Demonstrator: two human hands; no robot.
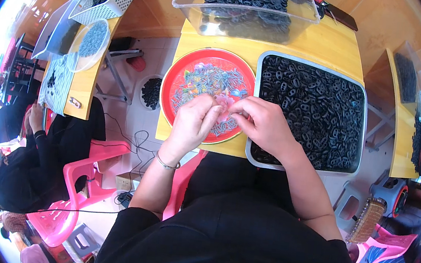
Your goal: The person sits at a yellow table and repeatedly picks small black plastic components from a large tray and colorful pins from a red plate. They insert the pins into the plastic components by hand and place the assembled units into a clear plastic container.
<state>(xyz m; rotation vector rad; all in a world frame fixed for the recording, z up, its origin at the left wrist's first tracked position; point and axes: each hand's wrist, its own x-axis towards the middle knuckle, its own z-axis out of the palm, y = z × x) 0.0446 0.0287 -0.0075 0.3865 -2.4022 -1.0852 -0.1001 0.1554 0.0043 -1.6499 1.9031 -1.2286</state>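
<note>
Over the near part of a round red tray (pixel 166 100), my left hand (pixel 194 119) and my right hand (pixel 265 123) meet nearly fingertip to fingertip. Both are closed in a pinch. Whatever lies between the fingers is too small or too hidden to make out. Many small, thin grey metal pins (pixel 214 77) are scattered on the tray's flowered bottom. Just right of it stands a rectangular metal tray (pixel 364 128) full of black, two-holed plastic pieces (pixel 311 109); my right wrist is above its near left part.
At the table's (pixel 329 44) far side stands a clear plastic bin (pixel 233 25) of black pieces. A left side table (pixel 82 96) bears a white basket (pixel 86 11) and a bowl of grey parts (pixel 92 40). A person in black (pixel 56 160) sits left beside a pink chair (pixel 72 183).
</note>
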